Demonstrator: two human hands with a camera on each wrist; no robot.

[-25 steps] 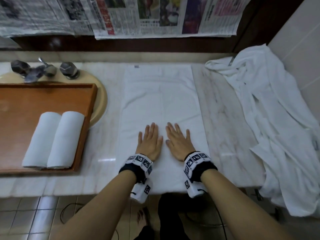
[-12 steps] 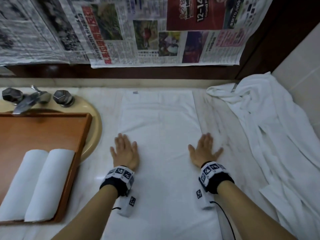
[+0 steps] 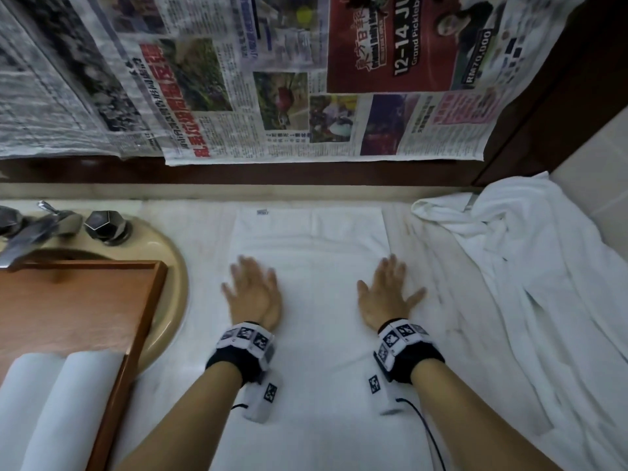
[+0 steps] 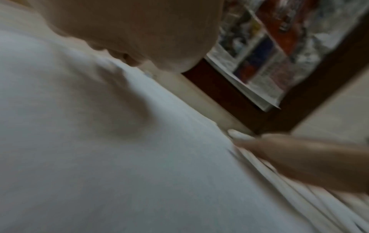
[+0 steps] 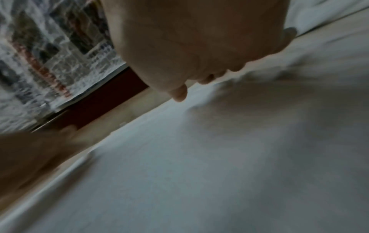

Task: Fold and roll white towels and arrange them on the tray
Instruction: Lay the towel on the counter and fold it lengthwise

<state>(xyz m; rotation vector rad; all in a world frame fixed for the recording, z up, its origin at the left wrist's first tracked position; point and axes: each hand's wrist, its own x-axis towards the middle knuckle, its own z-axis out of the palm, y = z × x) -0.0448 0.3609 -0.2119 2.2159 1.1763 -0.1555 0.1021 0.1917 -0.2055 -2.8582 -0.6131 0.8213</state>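
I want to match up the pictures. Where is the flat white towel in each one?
Head: the flat towel lies mid-counter under both hands.
Left wrist: it fills the lower left.
Right wrist: it fills the lower right.
Shared landmark: the newspaper on the wall, upper right and upper left.

White towel (image 3: 314,300) lies flat, folded lengthwise, on the counter beside the wooden tray (image 3: 102,317). 2 rolled towels (image 3: 51,413) lie side by side, touching, in the tray's near right corner.
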